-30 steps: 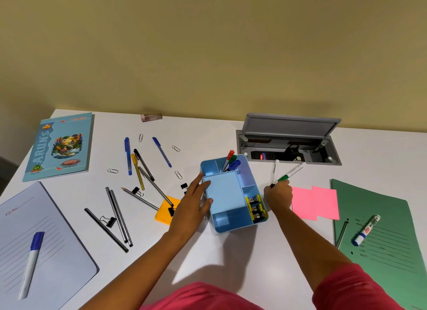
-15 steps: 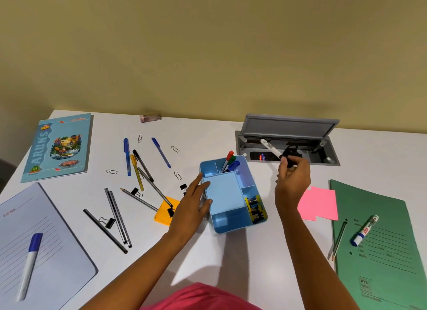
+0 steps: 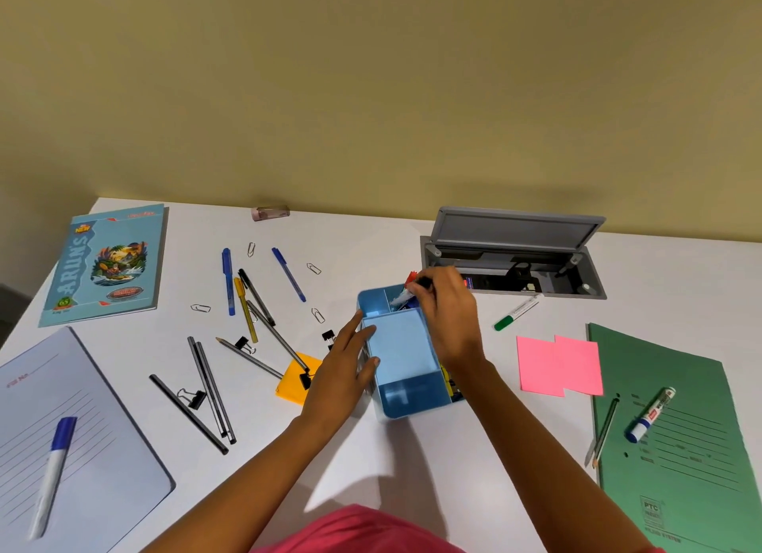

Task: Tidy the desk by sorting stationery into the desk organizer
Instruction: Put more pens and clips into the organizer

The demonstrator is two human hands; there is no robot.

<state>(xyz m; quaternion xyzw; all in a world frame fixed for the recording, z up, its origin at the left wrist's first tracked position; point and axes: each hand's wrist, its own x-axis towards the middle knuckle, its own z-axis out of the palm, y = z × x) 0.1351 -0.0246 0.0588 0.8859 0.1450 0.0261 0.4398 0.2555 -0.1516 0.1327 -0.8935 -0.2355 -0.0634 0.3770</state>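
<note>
The light blue desk organizer (image 3: 406, 400) stands at the middle of the white desk. My left hand (image 3: 342, 371) rests against its left side with fingers straight. My right hand (image 3: 449, 317) pinches a white marker with a black cap (image 3: 399, 299) and holds it tilted in the back compartment, beside the red-capped marker (image 3: 410, 279) standing there. A green-capped marker (image 3: 517, 312) lies on the desk to the organizer's right. Yellow and black clips in the right compartment are mostly hidden by my right wrist.
Several pens (image 3: 226, 280), pencils, binder clips and paper clips lie scattered left of the organizer, with orange sticky notes (image 3: 295, 381). Pink sticky notes (image 3: 558, 365), a green folder (image 3: 668, 449) bearing a blue-capped marker (image 3: 650, 414), and an open grey cable box (image 3: 515, 263) are to the right.
My right hand picked the black-capped marker off the desk, lifted it, and carried it left into the organizer's back compartment. The green marker stayed on the desk. My left hand has not moved.
</note>
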